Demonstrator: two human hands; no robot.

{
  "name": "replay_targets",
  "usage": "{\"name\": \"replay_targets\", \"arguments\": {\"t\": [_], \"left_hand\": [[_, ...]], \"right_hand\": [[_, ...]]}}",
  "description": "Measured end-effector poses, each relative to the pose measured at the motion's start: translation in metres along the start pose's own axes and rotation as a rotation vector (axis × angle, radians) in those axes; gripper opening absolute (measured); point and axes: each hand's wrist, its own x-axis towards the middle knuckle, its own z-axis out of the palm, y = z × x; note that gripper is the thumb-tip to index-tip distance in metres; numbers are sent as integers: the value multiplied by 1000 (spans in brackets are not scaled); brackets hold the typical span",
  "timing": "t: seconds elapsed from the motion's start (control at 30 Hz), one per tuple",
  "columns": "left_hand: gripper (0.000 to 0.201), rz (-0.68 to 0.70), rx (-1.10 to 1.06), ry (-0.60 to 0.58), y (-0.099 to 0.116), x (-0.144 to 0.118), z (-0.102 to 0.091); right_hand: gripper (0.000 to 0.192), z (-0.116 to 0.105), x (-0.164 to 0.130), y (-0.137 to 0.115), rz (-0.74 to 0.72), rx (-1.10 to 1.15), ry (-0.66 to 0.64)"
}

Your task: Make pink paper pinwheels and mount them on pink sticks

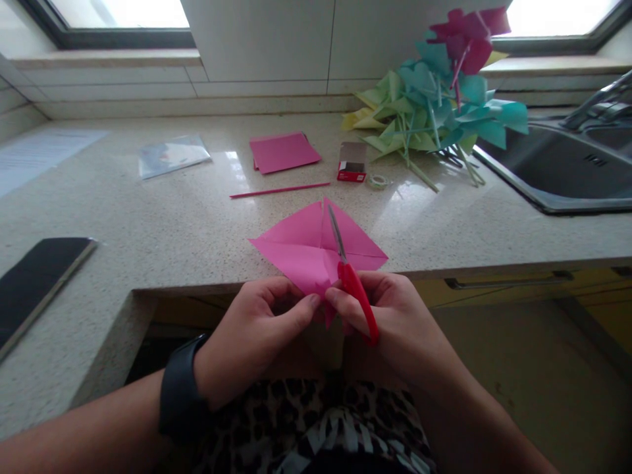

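A creased pink paper square (301,247) is held over the counter's front edge. My left hand (257,329) pinches its near corner between thumb and fingers. My right hand (395,322) grips red-handled scissors (353,283), whose metal blades lie across the middle of the paper and point away from me. Both hands meet at the paper's near corner.
On the counter (172,217) lie a pink stick (279,191), a pink paper stack (283,151), a small red box (351,162), a tape roll (378,181), a plastic sleeve (172,155) and a dark phone (37,280). Paper pinwheels (434,99) are piled beside the sink (557,171).
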Motion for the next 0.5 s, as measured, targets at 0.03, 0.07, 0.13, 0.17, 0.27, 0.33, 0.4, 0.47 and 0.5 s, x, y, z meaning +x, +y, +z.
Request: {"name": "replay_targets", "arguments": {"t": [0.03,0.07,0.13,0.17,0.27,0.33,0.4,0.47,0.5], "left_hand": [[27,3,-13,-3,0,0,0],[26,5,-27,-4,0,0,0],[25,5,-49,-9,0,-1,0],[25,2,-51,-9,1,-1,0],[24,-5,-43,2,3,-1,1],[26,-14,-38,19,3,0,0],[27,-25,-37,35,3,1,-1],[28,-38,-43,42,1,2,-3],[29,-45,-48,43,0,2,-4]], "right_hand": [[27,0,0,0,-1,-5,-3],[26,0,0,0,-7,-9,-6],[26,-1,0,0,-20,-21,-10],[25,-2,0,-1,-26,-26,-12],[29,-6,-2,-2,-5,-46,-7],[35,-12,-6,-2,45,-53,-2],[38,-20,-12,0,113,-55,-32],[41,-29,-20,4,179,-65,-124],[43,-34,-24,7,209,-79,-182]]}}
